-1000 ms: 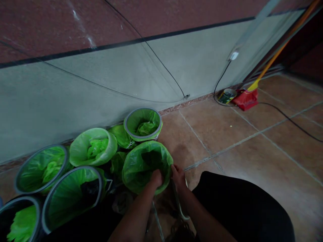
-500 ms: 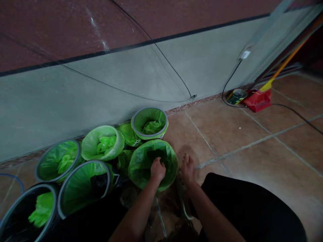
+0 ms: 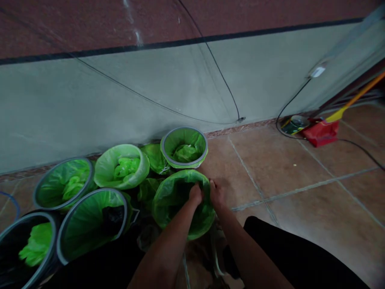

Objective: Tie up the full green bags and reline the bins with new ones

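Note:
A bin lined with a green bag [image 3: 167, 200] stands on the floor between my knees. Inside its mouth, near the right side, is my left hand [image 3: 196, 195], fingers curled and partly hidden. My right hand [image 3: 217, 193] is closed on the bag's right edge from outside, across from the left one. Behind stands a grey-rimmed bin [image 3: 184, 163] with a crumpled green bag in it. A pale green lined bin [image 3: 102, 170] is to the left.
More lined bins stand at the left, among them a grey-rimmed one [image 3: 61, 241] and a black-lined one [image 3: 51, 263]. Against the wall [image 3: 144, 80] hang thin cables. A red dustpan [image 3: 321, 132] and a tin [image 3: 294, 124] lie at the right.
My left hand has moved right inside the bin towards its edge. My right hand has come up from beside the bin and closed at the bag's edge. The view has shifted slightly.

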Action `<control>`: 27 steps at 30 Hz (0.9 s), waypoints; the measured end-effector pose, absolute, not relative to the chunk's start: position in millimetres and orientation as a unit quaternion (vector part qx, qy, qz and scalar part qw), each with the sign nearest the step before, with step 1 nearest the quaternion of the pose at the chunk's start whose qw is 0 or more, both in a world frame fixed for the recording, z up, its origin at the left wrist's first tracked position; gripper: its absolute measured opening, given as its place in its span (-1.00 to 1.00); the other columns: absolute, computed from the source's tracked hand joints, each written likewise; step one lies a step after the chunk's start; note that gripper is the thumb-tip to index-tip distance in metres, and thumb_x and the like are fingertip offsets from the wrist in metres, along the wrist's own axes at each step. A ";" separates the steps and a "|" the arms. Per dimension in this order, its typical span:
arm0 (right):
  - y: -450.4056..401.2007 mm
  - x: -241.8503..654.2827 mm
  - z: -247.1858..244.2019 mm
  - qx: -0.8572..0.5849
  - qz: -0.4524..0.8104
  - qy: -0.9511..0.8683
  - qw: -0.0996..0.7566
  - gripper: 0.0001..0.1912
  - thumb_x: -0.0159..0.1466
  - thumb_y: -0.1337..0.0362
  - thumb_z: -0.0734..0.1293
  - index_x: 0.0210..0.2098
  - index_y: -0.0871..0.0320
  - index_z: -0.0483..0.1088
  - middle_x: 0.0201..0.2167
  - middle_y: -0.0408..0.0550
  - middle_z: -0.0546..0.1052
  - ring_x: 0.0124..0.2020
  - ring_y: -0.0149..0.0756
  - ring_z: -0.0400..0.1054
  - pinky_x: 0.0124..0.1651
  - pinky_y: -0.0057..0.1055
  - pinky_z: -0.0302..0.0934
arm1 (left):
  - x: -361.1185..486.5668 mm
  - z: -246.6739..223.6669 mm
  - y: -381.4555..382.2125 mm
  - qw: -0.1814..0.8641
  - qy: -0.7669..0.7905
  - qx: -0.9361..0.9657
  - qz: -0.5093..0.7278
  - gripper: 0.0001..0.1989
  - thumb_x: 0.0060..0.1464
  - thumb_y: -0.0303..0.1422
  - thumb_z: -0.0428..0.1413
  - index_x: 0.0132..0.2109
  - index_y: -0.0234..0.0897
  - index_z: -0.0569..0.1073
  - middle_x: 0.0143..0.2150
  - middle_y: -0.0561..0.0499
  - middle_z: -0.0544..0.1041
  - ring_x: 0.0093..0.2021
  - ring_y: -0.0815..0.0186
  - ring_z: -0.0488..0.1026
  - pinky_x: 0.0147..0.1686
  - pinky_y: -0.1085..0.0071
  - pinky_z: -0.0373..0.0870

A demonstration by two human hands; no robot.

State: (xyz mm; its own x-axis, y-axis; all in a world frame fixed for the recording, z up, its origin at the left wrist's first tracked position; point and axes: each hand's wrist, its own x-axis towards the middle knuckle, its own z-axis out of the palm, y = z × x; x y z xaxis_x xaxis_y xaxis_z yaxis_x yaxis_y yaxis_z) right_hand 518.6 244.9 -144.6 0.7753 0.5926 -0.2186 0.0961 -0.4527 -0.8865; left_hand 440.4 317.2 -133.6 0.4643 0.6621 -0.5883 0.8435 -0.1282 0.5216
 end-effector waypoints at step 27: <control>260.0 535.1 -115.3 -0.849 0.192 -0.319 0.376 -0.46 0.40 0.01 0.06 -0.05 0.25 0.50 -0.13 0.19 0.59 -0.10 -0.12 0.46 -0.06 -0.31 0.27 | 399.7 -73.4 368.6 0.251 0.462 0.849 0.061 -0.67 0.36 -0.33 -0.15 0.04 -0.23 0.47 0.02 -0.07 0.56 0.06 0.24 0.46 0.15 0.35 0.29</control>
